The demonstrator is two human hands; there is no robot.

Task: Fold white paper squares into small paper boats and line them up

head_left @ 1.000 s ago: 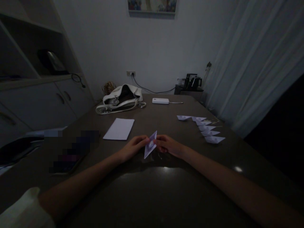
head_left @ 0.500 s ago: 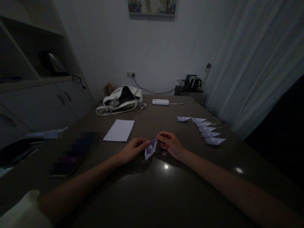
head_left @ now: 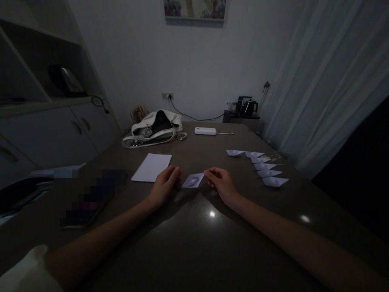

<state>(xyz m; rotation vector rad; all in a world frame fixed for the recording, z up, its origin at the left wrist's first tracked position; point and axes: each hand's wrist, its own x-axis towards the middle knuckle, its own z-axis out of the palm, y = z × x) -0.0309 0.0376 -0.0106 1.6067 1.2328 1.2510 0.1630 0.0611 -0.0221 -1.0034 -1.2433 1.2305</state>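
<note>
A small white paper boat (head_left: pixel 193 181) hangs over the middle of the table, its hollow side turned toward me. Thumb and fingers of my right hand (head_left: pixel 223 184) pinch the boat's right tip. Just left of the boat is my left hand (head_left: pixel 165 185), its fingers curled together with nothing visible in them. A narrow gap seems to separate them from the boat's left tip. Several more folded paper boats (head_left: pixel 275 181) stand in a curved row on the right side of the table. Partly behind my left hand lies a stack of white paper (head_left: pixel 152 167).
A white handbag (head_left: pixel 156 127) lies at the table's back left. Right of it is a white power bank (head_left: pixel 205 131) with a short cable. A dark, blurred-out object (head_left: pixel 91 202) lies near my left forearm. The brown table (head_left: pixel 194 251) has glossy reflections.
My left hand has let go of the paper boat and drawn back to the left. My right hand has moved from the boat's middle to its right tip, and the boat has swung flatter.
</note>
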